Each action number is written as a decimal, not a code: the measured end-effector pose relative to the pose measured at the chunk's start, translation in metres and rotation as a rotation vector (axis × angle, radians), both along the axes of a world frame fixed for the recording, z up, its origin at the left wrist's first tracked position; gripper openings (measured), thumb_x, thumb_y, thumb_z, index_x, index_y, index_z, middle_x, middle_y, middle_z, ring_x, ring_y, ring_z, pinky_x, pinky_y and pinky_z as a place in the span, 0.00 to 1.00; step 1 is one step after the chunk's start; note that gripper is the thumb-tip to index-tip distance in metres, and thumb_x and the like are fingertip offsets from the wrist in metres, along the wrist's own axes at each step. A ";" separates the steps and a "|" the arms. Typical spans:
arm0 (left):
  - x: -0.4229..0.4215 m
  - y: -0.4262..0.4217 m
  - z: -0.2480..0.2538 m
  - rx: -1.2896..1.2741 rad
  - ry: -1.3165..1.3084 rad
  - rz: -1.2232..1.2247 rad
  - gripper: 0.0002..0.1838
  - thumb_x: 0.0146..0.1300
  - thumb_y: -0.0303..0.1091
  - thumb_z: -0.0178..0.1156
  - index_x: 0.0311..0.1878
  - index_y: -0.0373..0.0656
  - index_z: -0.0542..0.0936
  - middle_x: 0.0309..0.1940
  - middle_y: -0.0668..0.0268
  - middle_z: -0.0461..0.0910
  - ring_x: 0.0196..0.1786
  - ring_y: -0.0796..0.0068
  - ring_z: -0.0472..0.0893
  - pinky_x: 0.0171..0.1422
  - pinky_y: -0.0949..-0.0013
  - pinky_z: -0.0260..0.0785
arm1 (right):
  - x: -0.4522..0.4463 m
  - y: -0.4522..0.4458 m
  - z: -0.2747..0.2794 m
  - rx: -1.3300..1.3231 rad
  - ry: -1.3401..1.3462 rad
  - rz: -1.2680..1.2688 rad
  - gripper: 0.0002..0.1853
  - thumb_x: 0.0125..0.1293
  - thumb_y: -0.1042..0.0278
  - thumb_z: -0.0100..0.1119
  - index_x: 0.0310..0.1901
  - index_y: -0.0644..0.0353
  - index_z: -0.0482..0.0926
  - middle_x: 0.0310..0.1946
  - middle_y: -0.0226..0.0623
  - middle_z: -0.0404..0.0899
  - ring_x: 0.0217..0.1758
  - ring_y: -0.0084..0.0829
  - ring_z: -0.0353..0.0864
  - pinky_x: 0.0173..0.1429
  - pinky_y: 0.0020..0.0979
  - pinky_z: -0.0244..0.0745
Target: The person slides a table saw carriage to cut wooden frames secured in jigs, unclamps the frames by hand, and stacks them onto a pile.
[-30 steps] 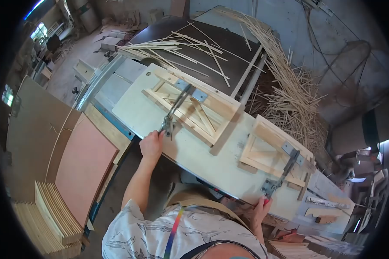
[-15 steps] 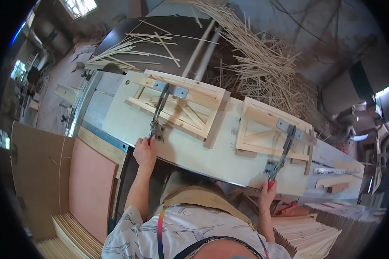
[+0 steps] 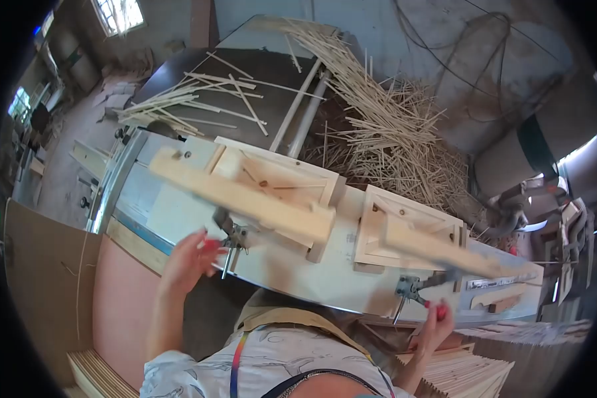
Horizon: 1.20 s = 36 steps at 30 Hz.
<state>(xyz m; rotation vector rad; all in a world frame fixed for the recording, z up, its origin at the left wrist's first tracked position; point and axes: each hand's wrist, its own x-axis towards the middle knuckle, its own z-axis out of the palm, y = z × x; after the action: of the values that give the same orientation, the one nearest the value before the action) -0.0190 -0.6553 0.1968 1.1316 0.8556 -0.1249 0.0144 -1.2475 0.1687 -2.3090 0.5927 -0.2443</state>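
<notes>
My left hand [image 3: 187, 262] is closed around the red handle of the left toggle clamp [image 3: 234, 237], whose arm is swung up. My right hand [image 3: 436, 326] grips the red handle of the right toggle clamp [image 3: 410, 288], pulled toward my body. Each clamp carries a wooden bar: the left bar [image 3: 245, 199] and the right bar [image 3: 448, 251] are raised and blurred by motion. Beneath and behind them lie the left wooden frame [image 3: 285, 167] and the right wooden frame [image 3: 411, 205], both with diagonal pieces inside, on a pale board [image 3: 341, 229].
Loose thin wood strips [image 3: 404, 139] are heaped behind the board, and more strips [image 3: 199, 99] lie on the dark table surface. Stacked slats [image 3: 458, 371] stand at lower right. A brown panel [image 3: 40, 278] and a pink panel [image 3: 129, 292] lean at left.
Both clamp handles have been pulled back toward me, and the bars that pressed over the two frames have swung up off them. My left hand moved left, my right hand right and down.
</notes>
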 end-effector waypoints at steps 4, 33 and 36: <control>-0.014 0.021 0.020 -0.275 -0.301 -0.110 0.37 0.81 0.47 0.58 0.81 0.31 0.59 0.57 0.38 0.83 0.53 0.39 0.90 0.49 0.51 0.88 | 0.027 0.057 0.079 -0.235 0.053 0.092 0.38 0.65 0.72 0.73 0.75 0.71 0.70 0.49 0.53 0.88 0.54 0.41 0.88 0.62 0.39 0.79; -0.382 -0.117 -0.028 0.286 -0.261 0.569 0.22 0.77 0.36 0.67 0.66 0.33 0.78 0.52 0.54 0.88 0.48 0.67 0.91 0.50 0.68 0.85 | 0.198 0.373 0.173 -1.027 -1.184 1.415 0.10 0.64 0.67 0.70 0.40 0.60 0.78 0.34 0.47 0.82 0.38 0.53 0.81 0.45 0.52 0.76; -0.432 -0.129 0.005 0.562 -0.231 0.687 0.19 0.73 0.35 0.71 0.61 0.36 0.84 0.48 0.59 0.89 0.48 0.72 0.90 0.50 0.68 0.84 | 0.081 0.357 0.277 -0.698 -1.514 1.545 0.10 0.63 0.70 0.70 0.43 0.60 0.80 0.34 0.43 0.81 0.36 0.50 0.79 0.42 0.48 0.73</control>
<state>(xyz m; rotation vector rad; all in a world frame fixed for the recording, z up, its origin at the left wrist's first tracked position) -0.4514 -0.7843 0.2019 1.2685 1.0549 0.8437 0.0950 -0.8908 0.4455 -1.6659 -2.0762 -1.2468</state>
